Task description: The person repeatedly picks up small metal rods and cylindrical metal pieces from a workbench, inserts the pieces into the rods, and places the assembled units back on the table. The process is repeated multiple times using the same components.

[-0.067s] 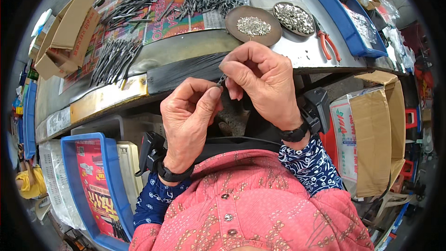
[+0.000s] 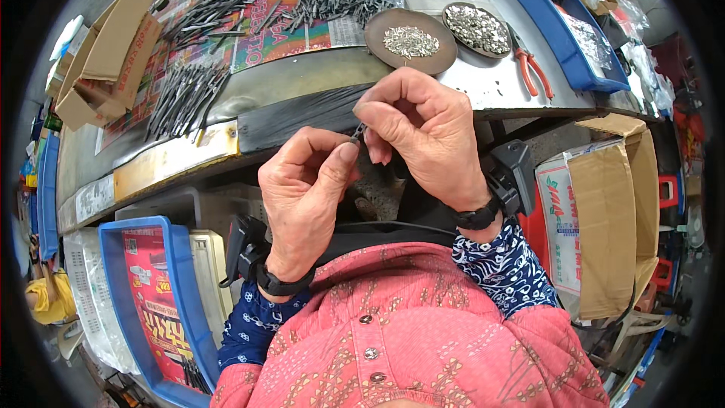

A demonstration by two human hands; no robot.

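The desk stretches right across the view, and it's all quiet there: everything on it sits a hair further left than a moment ago, hands included, so that's most likely just the head turning. Down at the right stands the big carton, at the left the blue tray with a few dark strips inside.

Now the hands, and they're nearly touching over the gap before the desk's near edge. The left hand (image 2: 302, 200) has thumb and forefinger closed in a tight pinch, the rest of its fingers curled; the right hand (image 2: 430, 132) brings thumb and forefinger together too, just above. No change in either grip, so I'd call this fine work mid-step, not finished.

Beyond them, the brown plate (image 2: 377, 44) carries its heap of silver bits (image 2: 411, 42), pliers (image 2: 526, 74) off to the right, black strips (image 2: 189, 98) over to the left. And smallest of all, the dark piece (image 2: 358, 133): there at the left fingertips, close against the right fingers. Whether the right pinch grips anything, I can't tell.
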